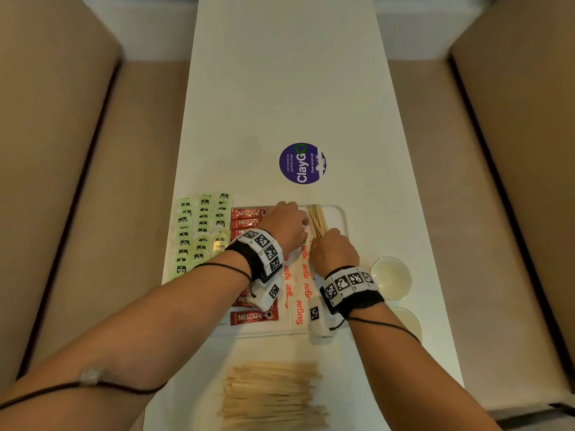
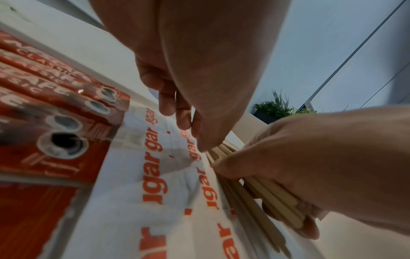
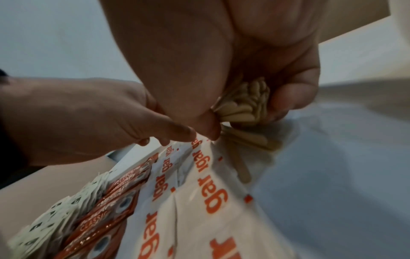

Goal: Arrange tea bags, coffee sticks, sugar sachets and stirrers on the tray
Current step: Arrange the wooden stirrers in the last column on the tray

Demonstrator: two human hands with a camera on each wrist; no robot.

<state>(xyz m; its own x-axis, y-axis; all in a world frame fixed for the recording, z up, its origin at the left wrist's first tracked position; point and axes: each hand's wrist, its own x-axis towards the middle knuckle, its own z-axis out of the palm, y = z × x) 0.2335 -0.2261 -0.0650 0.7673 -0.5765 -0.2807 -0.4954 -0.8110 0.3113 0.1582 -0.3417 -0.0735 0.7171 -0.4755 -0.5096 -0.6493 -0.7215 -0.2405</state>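
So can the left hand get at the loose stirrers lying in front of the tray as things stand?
Probably yes. The left hand grips nothing, its fingers resting near the sugar sachets. The loose stirrers lie uncovered on the table, below both arms; pulling the hand back should reach them.

Lighting: soft, even, warm; faint shadows on worktop [image 1: 280,88]. Wrist views: dim, motion-blurred, stretched at edges.

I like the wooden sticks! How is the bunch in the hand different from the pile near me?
The stirrers in the right hand form a tight bundle over the tray; the pile lies loose on the table, untouched. The bundle points away; the pile lies sideways. Both are pale wood.
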